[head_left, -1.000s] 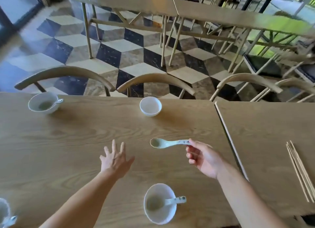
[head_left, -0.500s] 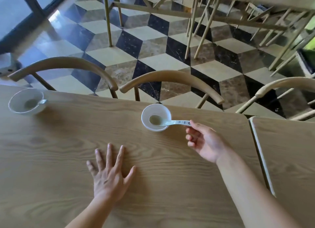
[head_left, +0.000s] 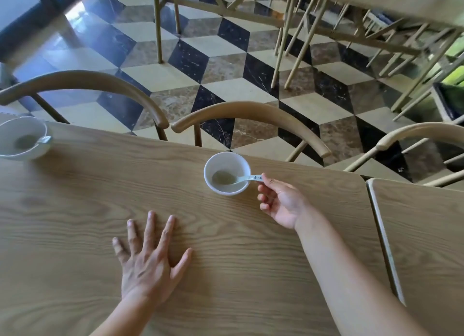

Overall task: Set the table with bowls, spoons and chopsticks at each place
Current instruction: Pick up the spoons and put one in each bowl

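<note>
Now the right hand (head_left: 281,202) is pinching the spoon (head_left: 237,178) handle, its scoop resting inside the bowl (head_left: 227,173) near the table's (head_left: 75,210) far edge; releasing gently should avoid tipping. The left hand (head_left: 148,258) is lying open, flat on wood. Chairs (head_left: 251,111) are lining the checkered floor (head_left: 213,47).

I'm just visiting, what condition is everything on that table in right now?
Middle bowl: upright, spoon bowl resting inside.
Spoon: handle over the rim, pinched by the right hand.
Left hand: flat on the table, fingers spread, holding nothing.
Far-left bowl: upright, a spoon in it.
Chairs: pushed in, unoccupied.
</note>
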A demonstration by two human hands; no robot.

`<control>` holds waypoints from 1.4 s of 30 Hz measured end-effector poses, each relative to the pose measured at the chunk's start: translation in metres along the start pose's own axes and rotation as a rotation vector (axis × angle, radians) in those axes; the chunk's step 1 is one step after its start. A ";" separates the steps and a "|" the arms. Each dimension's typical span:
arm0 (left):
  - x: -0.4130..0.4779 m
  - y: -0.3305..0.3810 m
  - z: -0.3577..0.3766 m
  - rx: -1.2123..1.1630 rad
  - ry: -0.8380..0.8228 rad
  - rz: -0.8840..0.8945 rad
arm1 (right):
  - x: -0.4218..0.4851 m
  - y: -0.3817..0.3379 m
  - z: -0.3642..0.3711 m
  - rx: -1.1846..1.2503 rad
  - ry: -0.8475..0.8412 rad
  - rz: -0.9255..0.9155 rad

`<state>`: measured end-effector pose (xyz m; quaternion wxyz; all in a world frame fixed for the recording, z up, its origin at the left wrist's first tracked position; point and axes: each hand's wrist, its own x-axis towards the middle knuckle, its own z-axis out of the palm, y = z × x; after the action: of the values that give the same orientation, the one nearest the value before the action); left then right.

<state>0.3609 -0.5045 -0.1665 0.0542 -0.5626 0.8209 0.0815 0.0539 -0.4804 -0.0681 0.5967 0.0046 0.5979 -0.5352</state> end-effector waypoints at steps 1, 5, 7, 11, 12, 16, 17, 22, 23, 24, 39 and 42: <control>0.000 0.000 0.000 0.002 0.000 0.001 | -0.003 0.001 0.001 0.006 0.013 -0.003; 0.001 0.000 -0.004 -0.022 -0.048 -0.014 | -0.028 0.007 -0.002 -0.014 0.080 -0.017; 0.002 0.001 -0.011 -0.044 -0.110 -0.016 | -0.047 0.012 -0.007 -0.043 0.128 -0.020; 0.011 -0.008 -0.046 -0.036 -0.382 0.037 | -0.102 0.029 -0.014 -0.115 0.176 -0.005; 0.012 -0.011 -0.059 -0.035 -0.442 0.047 | -0.117 0.034 -0.014 -0.134 0.184 -0.006; -0.016 -0.014 -0.107 -0.177 -0.471 0.070 | -0.175 0.060 -0.006 -0.250 0.250 -0.013; -0.031 -0.013 -0.116 -0.164 -0.441 0.102 | -0.191 0.070 -0.003 -0.292 0.267 -0.015; -0.133 -0.007 -0.166 -0.092 -0.309 0.313 | -0.289 0.123 0.016 -0.488 0.353 -0.087; -0.156 -0.007 -0.178 -0.092 -0.290 0.346 | -0.313 0.135 0.022 -0.522 0.374 -0.114; -0.180 -0.007 -0.188 -0.089 -0.266 0.377 | -0.335 0.147 0.026 -0.558 0.398 -0.145; -0.423 -0.060 -0.207 -0.093 -0.022 0.618 | -0.535 0.346 0.026 -1.048 0.700 -0.386; -0.451 -0.055 -0.199 -0.081 -0.037 0.623 | -0.555 0.365 0.013 -1.117 0.723 -0.382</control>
<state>0.5754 -0.1507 0.1065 0.0191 -0.2842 0.9487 0.1373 0.4579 0.0184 0.1033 0.1681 -0.2304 0.9357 -0.2078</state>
